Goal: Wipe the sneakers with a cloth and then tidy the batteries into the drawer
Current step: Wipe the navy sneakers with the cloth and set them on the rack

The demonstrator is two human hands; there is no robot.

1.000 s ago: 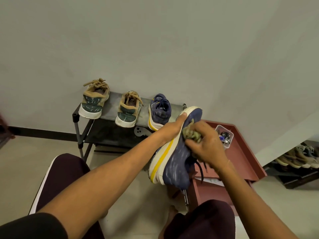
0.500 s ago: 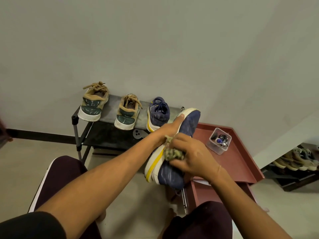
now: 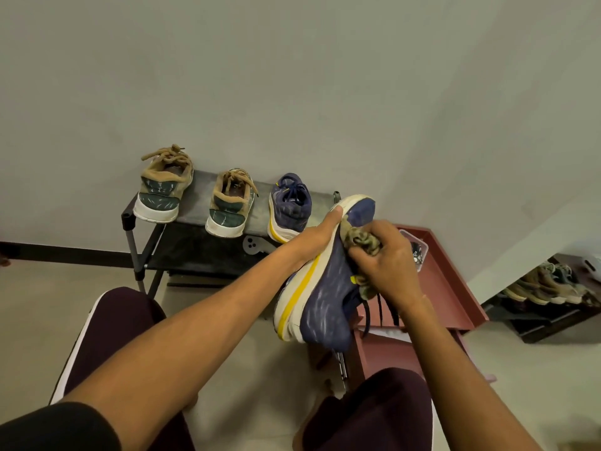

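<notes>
Pale floor shows between your knees. Above them your left hand [image 3: 320, 236] grips the navy sneaker [image 3: 328, 304] by its sole, thumb up at the toe rim. The shoe's long axis runs away from you, heel nearest, toe farthest. Your right hand [image 3: 390, 265] is curled round the bunched cloth [image 3: 361, 239], pressed to the upper near the toe. Half a second back it sat lower, at mid-shoe. Beyond, the other navy sneaker [image 3: 291, 206] waits on the rack [image 3: 195, 252]. The clear tub [image 3: 419, 252], probably holding the batteries, sits on the red cabinet [image 3: 455, 288] just past your right hand.
</notes>
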